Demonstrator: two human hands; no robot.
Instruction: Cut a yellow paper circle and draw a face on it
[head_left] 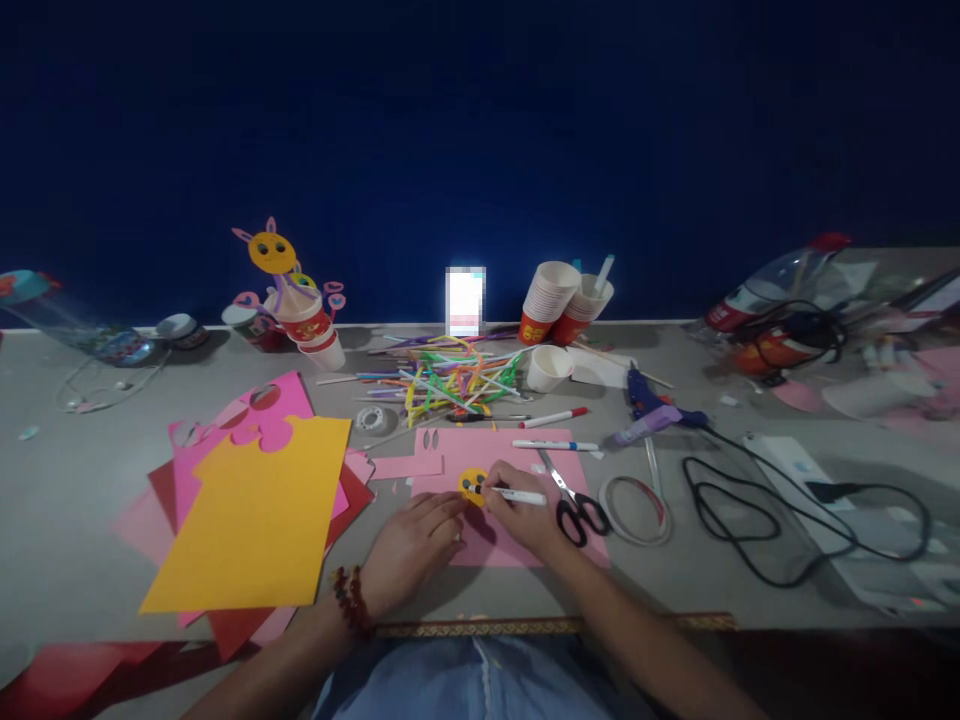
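Observation:
A small yellow paper circle [469, 482] with two dark eyes lies on a pink sheet [540, 545]. My right hand [521, 508] is closed around a white marker [517, 495], its dark tip at the circle's face. My left hand [416, 548] presses its fingertips on the circle's lower left edge, fingers together and bent. A small pale thing shows by its thumb, too little to name. Right of my right hand lie black-handled scissors [574, 518]. A blue-and-white marker [555, 445] and two small grey ovals [430, 439] rest on the pink sheet's upper part.
Stacked yellow, pink and red paper [255, 530] lies left. Behind are many-coloured pipe cleaners [465, 380], paper cups [551, 295] and a decorated cup [304, 315]. To the right are a tape roll [636, 508], a glue gun [652, 400], a looping black cord [739, 575] and a power strip [806, 520].

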